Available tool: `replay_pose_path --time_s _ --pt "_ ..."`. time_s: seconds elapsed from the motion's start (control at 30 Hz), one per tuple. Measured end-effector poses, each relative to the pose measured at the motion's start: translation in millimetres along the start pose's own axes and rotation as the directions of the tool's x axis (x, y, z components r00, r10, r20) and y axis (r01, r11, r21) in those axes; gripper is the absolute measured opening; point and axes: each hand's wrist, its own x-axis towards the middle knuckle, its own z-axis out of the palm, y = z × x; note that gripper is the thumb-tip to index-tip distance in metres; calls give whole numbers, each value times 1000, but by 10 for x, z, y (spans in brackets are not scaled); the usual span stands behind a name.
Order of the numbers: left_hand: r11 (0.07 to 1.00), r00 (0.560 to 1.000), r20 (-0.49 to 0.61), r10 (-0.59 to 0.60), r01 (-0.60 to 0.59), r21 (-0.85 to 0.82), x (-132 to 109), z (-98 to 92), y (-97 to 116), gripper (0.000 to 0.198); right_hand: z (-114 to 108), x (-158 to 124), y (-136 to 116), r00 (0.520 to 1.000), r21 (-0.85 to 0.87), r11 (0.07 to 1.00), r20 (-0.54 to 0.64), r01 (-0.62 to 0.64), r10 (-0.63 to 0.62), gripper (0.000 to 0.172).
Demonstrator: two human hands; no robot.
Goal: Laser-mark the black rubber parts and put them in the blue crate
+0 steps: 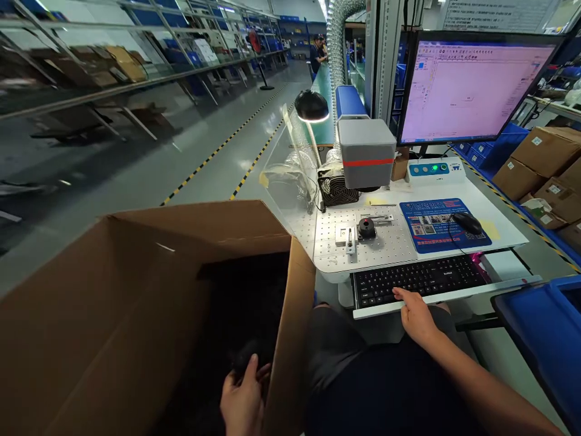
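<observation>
A big open cardboard box (136, 303) fills the lower left of the view, its flaps up and its inside dark. To its right stands the white surface (499, 233), with a perforated plate at its near left part. A monitor (472, 91) with a pale pink screen rises at the back right, and stacked cardboard cartons (540, 163) sit farther right beyond the surface. A grey marking head (367, 152) with a red stripe hangs over the perforated plate, a small black fan (338, 191) just beside it on the left and a black lamp (311, 106) behind. A blue bin (544, 339) shows at the lower right edge.

A black keyboard (420, 278) lies on a pull-out tray under the front edge of the surface. A blue mouse pad (431, 233) lies above it, carrying a black mouse (467, 223). On the plate, a small black round part (367, 228) sits in a metal fixture.

The right hand (417, 315) rests at the keyboard's near edge, fingers loosely together and touching the keys. The left hand (245, 393) is down inside the box, fingers curled around a dark object (242, 357) that is hard to make out against the dark interior.
</observation>
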Motion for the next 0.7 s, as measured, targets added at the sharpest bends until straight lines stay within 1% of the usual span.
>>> replay_pose_path --time_s 0.13,0.23,0.3,0.37,0.43,0.5,0.57,0.63,0.7 --pt "998 998 -28 60 -59 15 -86 11 148 44 -86 1 -50 999 42 998 -13 -44 45 56" --pt "993 992 -43 119 -120 -13 -171 71 242 40 -133 34 -68 997 54 997 -39 -58 60 54" --pt "988 988 -39 147 -149 -34 -199 106 253 35 -143 64 -52 996 46 997 -59 -58 61 54" --pt "989 989 -34 142 -143 -26 -196 119 225 34 -146 107 -22 995 39 998 -80 -55 58 52" --pt "996 995 -35 88 -88 6 -181 113 184 39 -154 184 5 993 42 998 -103 -52 56 50" --pt "998 999 -26 41 -40 43 -178 101 167 44 -168 318 15 990 61 997 -127 -50 57 45" --pt "994 999 -20 34 -32 104 -203 92 192 45 -180 521 -2 986 79 996 -153 -50 62 39" --pt "977 998 -2 66 -65 205 -239 86 246 45 -177 786 -55 982 85 995 -174 -60 74 33" --pt "936 993 27 115 -117 333 -241 78 297 48 -155 1093 -147 980 79 992 -169 -96 108 32"
